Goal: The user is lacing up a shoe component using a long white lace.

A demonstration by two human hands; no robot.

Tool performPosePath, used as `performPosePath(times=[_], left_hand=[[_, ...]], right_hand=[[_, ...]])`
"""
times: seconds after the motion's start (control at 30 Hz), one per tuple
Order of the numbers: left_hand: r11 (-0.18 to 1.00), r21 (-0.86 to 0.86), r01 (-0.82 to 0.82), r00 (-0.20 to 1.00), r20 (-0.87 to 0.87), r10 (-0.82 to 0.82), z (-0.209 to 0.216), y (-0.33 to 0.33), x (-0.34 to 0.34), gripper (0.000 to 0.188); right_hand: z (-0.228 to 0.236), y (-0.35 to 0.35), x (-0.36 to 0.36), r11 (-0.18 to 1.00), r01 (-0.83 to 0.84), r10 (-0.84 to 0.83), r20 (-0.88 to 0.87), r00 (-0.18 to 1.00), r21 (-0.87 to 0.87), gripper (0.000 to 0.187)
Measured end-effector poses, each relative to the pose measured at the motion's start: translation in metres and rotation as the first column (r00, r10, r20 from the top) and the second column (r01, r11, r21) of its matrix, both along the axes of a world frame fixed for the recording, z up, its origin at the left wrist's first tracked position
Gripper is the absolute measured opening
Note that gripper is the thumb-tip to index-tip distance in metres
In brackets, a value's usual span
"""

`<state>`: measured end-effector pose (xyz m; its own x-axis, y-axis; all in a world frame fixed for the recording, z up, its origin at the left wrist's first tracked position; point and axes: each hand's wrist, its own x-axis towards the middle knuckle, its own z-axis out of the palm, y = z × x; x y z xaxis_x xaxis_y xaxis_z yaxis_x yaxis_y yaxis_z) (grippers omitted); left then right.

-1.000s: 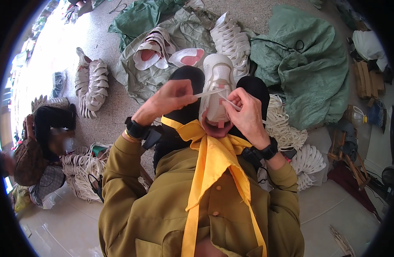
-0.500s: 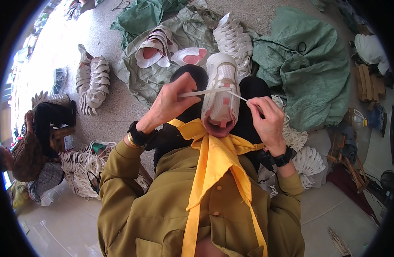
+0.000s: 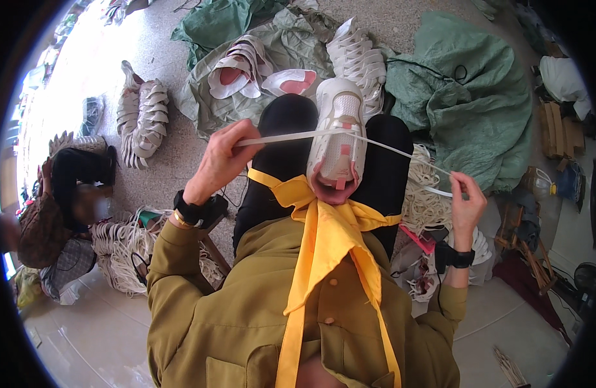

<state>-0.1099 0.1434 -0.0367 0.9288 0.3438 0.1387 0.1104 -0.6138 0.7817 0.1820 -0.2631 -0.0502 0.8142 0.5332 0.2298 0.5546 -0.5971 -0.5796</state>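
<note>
A white and pink sneaker upper [image 3: 337,149] rests between my knees, its toe pointing away from me and its collar toward my body. Through its front eyelets runs a white shoelace [image 3: 282,138], stretched out to both sides. My left hand [image 3: 221,158] is closed on the lace, left of the shoe above my knee. Farther out on the right, my right hand [image 3: 467,205] pinches the other stretch of lace, and a loose piece of it curves beside the fingers.
Bundles of white laces [image 3: 427,204] lie by my right knee, more laces [image 3: 126,252] at left. Stacked white uppers [image 3: 143,119] sit on the floor; others [image 3: 240,68] lie on a green cloth ahead. A green sack [image 3: 469,103] is at right. Another person [image 3: 81,174] sits at far left.
My hands have moved apart, the left one outward to the left and the right one far to the right and nearer me. The right-hand stretch of lace has grown longer.
</note>
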Motion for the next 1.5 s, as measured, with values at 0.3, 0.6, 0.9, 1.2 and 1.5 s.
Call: performPosePath(times=[0.3,0.6,0.9,1.2,1.5], left_hand=[[0.899,0.424,-0.107,0.983,0.179,0.032,0.004,0.019,-0.018,0.013],[0.870,0.350,-0.347,0.919,-0.060,0.391,-0.008,0.084,-0.079,0.008],[0.696,0.462,-0.549,0.738,-0.122,0.663,-0.045,0.204,-0.181,0.013],[0.698,0.474,-0.537,0.704,-0.206,0.680,-0.019,0.221,-0.192,0.012],[0.692,0.528,-0.492,0.830,0.046,0.555,0.004,0.226,-0.126,0.011]], right_hand=[[-0.012,-0.061,0.026,0.996,0.078,-0.074,0.078,0.994,-0.048,0.011],[-0.008,-0.130,0.056,0.974,0.212,-0.194,0.189,0.963,-0.078,0.015],[-0.028,-0.229,0.110,0.936,0.336,-0.326,0.103,0.940,-0.103,0.018],[-0.037,-0.248,0.126,0.866,0.375,-0.346,0.147,0.927,-0.331,0.015],[-0.056,-0.210,0.163,0.965,0.248,-0.262,-0.444,0.857,-0.089,0.017]])
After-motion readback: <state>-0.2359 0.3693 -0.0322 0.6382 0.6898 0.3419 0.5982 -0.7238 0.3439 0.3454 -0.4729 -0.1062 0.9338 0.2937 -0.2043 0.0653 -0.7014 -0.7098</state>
